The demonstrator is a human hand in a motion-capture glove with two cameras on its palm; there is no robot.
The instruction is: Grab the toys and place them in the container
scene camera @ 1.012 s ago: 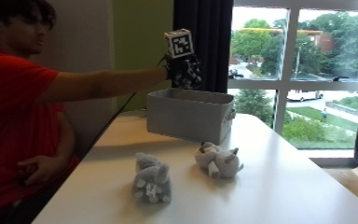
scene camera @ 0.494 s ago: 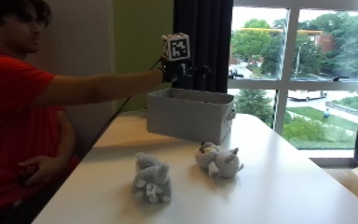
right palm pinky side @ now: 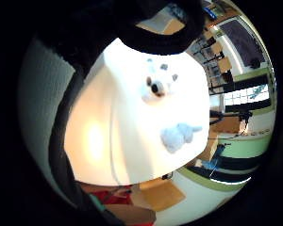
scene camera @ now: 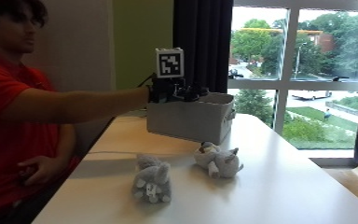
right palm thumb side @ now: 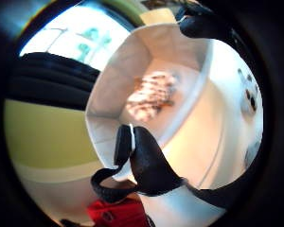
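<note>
Gloved right hand (scene camera: 174,90) over the open bin (scene camera: 190,117), fingers spread, gripping nothing. Inside the bin, 1 toy (right palm thumb side: 150,93) on its floor. On the white table (scene camera: 278,186) in front: 2 plush toys, a grey one (scene camera: 152,179) and a paler one (scene camera: 218,160), near each other.

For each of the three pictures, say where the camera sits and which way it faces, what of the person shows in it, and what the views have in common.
Outside view: beside the table's near end, facing the window; shows the person's outstretched arm and gloved right hand over the container, two plush toys on the table.
Thumb-side palm view: on the palm, looking down into the container, a toy inside; black straps show.
Little-finger-side palm view: on the palm, looking past the container to the table; glove edge shows.
Shared: both table toys also appear in the little-finger-side view.
</note>
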